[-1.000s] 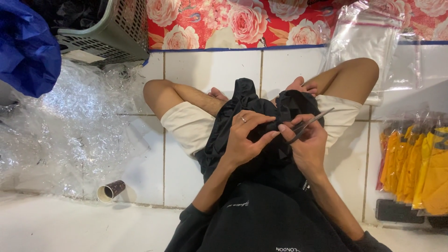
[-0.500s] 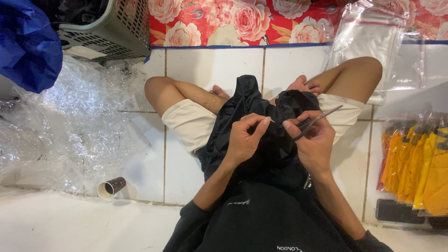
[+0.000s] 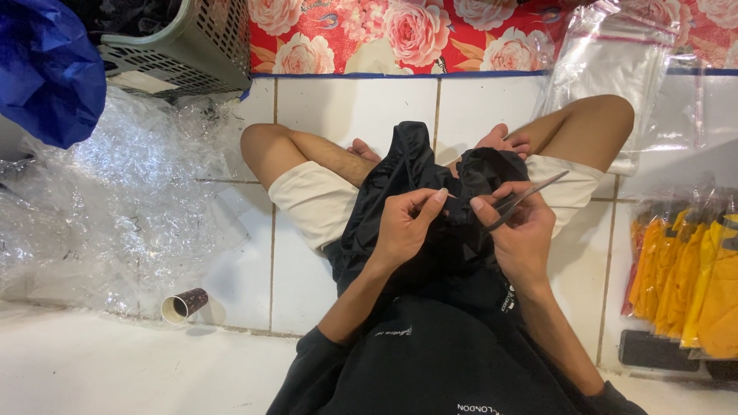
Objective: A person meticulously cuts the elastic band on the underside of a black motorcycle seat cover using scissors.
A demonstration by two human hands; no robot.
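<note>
I sit cross-legged on a white tiled floor with a black garment [image 3: 419,165] bunched in my lap. My left hand [image 3: 403,227] pinches a fold of the black fabric between thumb and fingers. My right hand [image 3: 523,234] holds small metal scissors [image 3: 530,196], blades pointing up and to the right, while its fingertips also touch the fabric close to my left hand. Both hands meet over the middle of the garment. My bare knees and cream shorts show on either side.
Crumpled clear plastic wrap [image 3: 108,207] covers the floor at left, with a small paper cup [image 3: 183,306] lying on its side. A grey basket [image 3: 184,42] and blue bag [image 3: 46,69] sit at top left. Clear bags [image 3: 615,69] and yellow packaged items [image 3: 692,284] lie at right.
My hands stay together on the garment; my left fingers have shifted their pinch slightly along the fabric. The scissors keep about the same angle.
</note>
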